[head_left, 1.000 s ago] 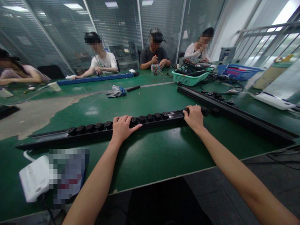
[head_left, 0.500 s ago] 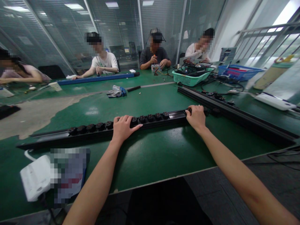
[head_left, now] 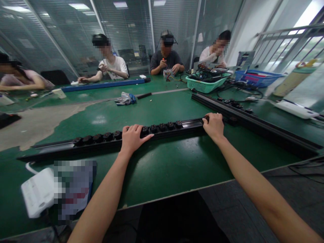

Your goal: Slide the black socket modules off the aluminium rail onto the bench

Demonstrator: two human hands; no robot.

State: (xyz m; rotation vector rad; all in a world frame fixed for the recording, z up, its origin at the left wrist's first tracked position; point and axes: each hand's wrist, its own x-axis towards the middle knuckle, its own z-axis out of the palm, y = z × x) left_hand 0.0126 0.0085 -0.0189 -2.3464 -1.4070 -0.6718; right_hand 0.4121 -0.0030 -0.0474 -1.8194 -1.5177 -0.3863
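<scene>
A long black rail (head_left: 164,134) lies slantwise across the table, with a row of round black socket modules (head_left: 107,136) seated in its channel. My left hand (head_left: 131,136) is closed over the middle of it, fingers across the top and thumb stretched along the near side. At the rail's right end, my right hand (head_left: 214,126) is closed, with thumb and fingers around a dark part there; the fingers largely hide that part, so I cannot tell whether it is a loose module. A bare shiny stretch of channel (head_left: 192,124) shows between the last visible module and my right hand.
Another long black rail (head_left: 253,123) lies at the right, with loose modules (head_left: 235,104) behind it. Beyond are a green basket (head_left: 202,86) of cables, a blue basket (head_left: 255,81) and gloves (head_left: 126,99). A white adapter (head_left: 37,194) sits front left. Several people work across the table.
My right hand has shifted slightly to the right at the rail's end. My left hand stays in place. Across the table, a person's hand has lifted from the blue bar.
</scene>
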